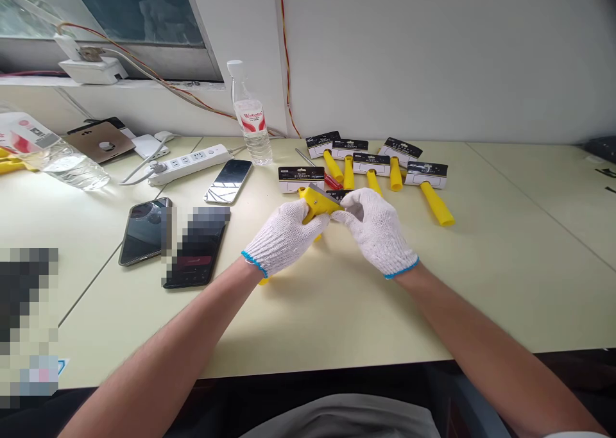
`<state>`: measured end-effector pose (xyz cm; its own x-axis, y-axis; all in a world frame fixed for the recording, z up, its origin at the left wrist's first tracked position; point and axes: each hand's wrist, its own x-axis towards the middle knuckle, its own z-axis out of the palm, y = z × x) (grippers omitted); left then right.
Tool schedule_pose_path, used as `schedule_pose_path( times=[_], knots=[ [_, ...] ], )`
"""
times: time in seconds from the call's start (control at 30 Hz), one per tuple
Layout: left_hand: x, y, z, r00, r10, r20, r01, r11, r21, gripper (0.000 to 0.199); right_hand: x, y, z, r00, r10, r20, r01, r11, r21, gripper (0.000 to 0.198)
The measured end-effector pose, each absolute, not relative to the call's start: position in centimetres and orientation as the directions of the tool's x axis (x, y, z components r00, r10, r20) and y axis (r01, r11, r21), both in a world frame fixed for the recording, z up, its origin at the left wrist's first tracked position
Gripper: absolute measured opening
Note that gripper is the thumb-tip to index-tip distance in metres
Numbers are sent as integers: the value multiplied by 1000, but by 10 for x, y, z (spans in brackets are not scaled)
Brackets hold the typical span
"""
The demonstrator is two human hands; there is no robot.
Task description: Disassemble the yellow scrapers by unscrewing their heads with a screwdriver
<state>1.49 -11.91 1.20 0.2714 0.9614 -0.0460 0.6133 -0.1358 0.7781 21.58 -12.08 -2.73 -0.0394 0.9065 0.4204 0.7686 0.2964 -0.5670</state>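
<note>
My left hand [291,233], in a white knit glove with a blue cuff, is closed around a yellow scraper [320,202] with a metal blade along its head. The end of a yellow handle shows below my left wrist; the glove hides the part between. My gloved right hand [373,226] has thumb and fingers pinched at the right end of the scraper's head. Just behind the hands lie several yellow-handled scrapers [436,204] with black-and-white cards [426,175] over their heads. A screwdriver with a red handle [332,181] lies among them.
A water bottle [253,120] stands by the wall, and a larger bottle [72,162] lies at the left. Between them is a white power strip [192,162]. Several phones, including a white-edged phone [228,181], rest left of my hands. The table's front edge [317,370] runs below my forearms.
</note>
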Motion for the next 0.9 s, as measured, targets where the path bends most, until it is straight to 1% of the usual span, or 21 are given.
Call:
schedule_pose_path(
  times=[0.07, 0.13, 0.27, 0.33, 0.43, 0.5, 0.57, 0.6, 0.7, 0.73, 0.77, 0.83, 0.9],
  knots=[
    [14, -118, 13, 272, 960, -68, 625, -122, 771, 41, 216, -121, -27, -22, 906, 423, 744, 298, -599, 27],
    [13, -118, 16, 274, 958, -86, 618, -108, 778, 42, 216, -121, -26, -30, 915, 401, 704, 304, -641, 30],
    [14, -119, 19, 278, 951, -137, 592, -57, 804, 36, 217, -120, -24, -91, 944, 318, 642, 299, -706, 24],
    [14, -118, 20, 264, 952, -153, 583, -31, 812, 33, 217, -119, -24, -104, 948, 301, 625, 298, -722, 23],
    [12, -117, 18, 272, 948, -165, 573, -21, 819, 32, 216, -119, -27, -120, 927, 355, 610, 351, -710, 24],
    [10, -116, 18, 293, 937, -190, 555, -5, 832, 35, 216, -120, -28, -150, 894, 423, 617, 419, -666, 26],
    [8, -115, 17, 312, 925, -216, 532, 18, 847, 37, 215, -120, -29, -169, 872, 460, 623, 456, -636, 28],
    [7, -115, 16, 318, 921, -223, 526, 24, 850, 38, 214, -121, -29, -166, 877, 450, 618, 448, -646, 28],
    [7, -114, 14, 332, 918, -218, 528, 11, 849, 38, 213, -122, -27, -129, 929, 346, 560, 356, -748, 25],
    [7, -114, 13, 335, 917, -216, 526, 8, 850, 39, 212, -122, -26, -127, 933, 337, 543, 350, -764, 23],
    [7, -114, 13, 343, 914, -216, 517, 9, 856, 39, 212, -123, -25, -135, 924, 358, 537, 371, -758, 23],
    [8, -115, 12, 374, 899, -229, 493, 17, 870, 40, 211, -125, -24, -156, 880, 448, 560, 452, -694, 19],
    [8, -116, 12, 423, 872, -248, 479, 17, 878, 42, 211, -127, -22, -156, 847, 509, 598, 491, -633, 16]
  ],
)
